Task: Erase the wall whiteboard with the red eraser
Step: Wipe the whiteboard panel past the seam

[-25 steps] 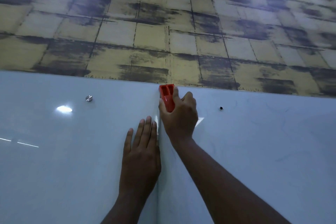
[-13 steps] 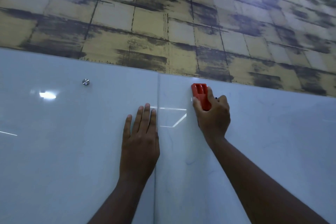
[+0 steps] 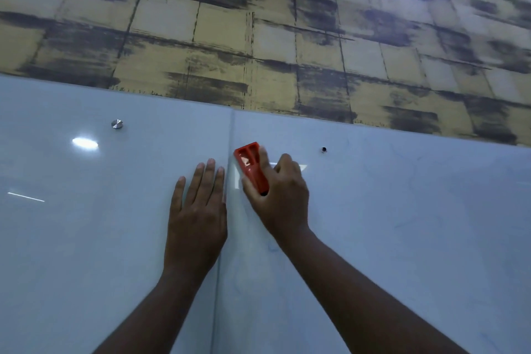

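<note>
The glossy white whiteboard fills the lower part of the view, made of two panels that meet at a vertical seam. My right hand grips the red eraser and holds it against the right panel, just right of the seam and a little below the board's top edge. My left hand lies flat on the left panel with straight fingers, right beside the seam. Faint blue marker traces remain on the right panel.
Above the board runs a wall of yellow and dark smudged squares. A round metal mounting stud sits on the left panel, and a small dark hole on the right panel. Light reflections glare on the left panel.
My right hand swept the eraser right along the top edge, then back left and a little lower, to beside the seam. My left hand stayed flat on the left panel.
</note>
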A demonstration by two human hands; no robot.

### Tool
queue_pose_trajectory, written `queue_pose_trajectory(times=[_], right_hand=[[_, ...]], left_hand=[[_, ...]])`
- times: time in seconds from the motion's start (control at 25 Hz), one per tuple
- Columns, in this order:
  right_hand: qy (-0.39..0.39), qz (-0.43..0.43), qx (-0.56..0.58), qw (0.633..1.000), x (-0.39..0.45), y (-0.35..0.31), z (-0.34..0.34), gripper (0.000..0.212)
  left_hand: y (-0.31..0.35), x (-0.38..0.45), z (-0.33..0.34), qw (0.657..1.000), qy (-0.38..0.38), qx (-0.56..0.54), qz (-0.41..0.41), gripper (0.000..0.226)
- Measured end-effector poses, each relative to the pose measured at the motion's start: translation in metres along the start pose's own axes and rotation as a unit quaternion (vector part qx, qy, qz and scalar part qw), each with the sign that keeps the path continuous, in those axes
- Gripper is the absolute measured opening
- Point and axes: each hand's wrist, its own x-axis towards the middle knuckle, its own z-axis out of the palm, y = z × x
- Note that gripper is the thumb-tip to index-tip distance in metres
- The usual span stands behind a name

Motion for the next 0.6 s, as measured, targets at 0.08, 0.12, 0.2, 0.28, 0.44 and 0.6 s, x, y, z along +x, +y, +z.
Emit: queue_pose_trajectory(times=[0.08, 0.12, 0.2, 0.28, 0.44, 0.6], right_hand=[[-0.019, -0.037, 0.001, 0.999, -0.017, 0.000, -0.004, 0.069], [-0.018, -0.051, -0.002, 0.999, -0.025, 0.000, -0.008, 0.068], [-0.009, -0.073, -0.013, 0.997, -0.027, 0.004, -0.010, 0.067], [-0.002, -0.085, -0.021, 0.996, -0.009, 0.008, -0.006, 0.067], [-0.018, -0.004, -0.050, 0.999, 0.055, 0.016, 0.004, 0.071], [0.005, 0.051, -0.043, 0.998, 0.059, 0.015, 0.006, 0.068]], left_hand=[[-0.001, -0.001, -0.001, 1.000, 0.001, 0.003, -0.002, 0.056], [0.000, -0.001, -0.002, 1.000, 0.001, 0.004, -0.002, 0.056], [0.001, -0.002, -0.003, 1.000, 0.002, 0.002, -0.003, 0.056], [0.001, -0.002, -0.004, 1.000, 0.004, -0.001, -0.007, 0.056], [0.000, -0.004, -0.004, 1.000, 0.005, -0.001, -0.015, 0.055], [-0.001, -0.007, -0.004, 1.000, 0.004, -0.008, -0.010, 0.055]])
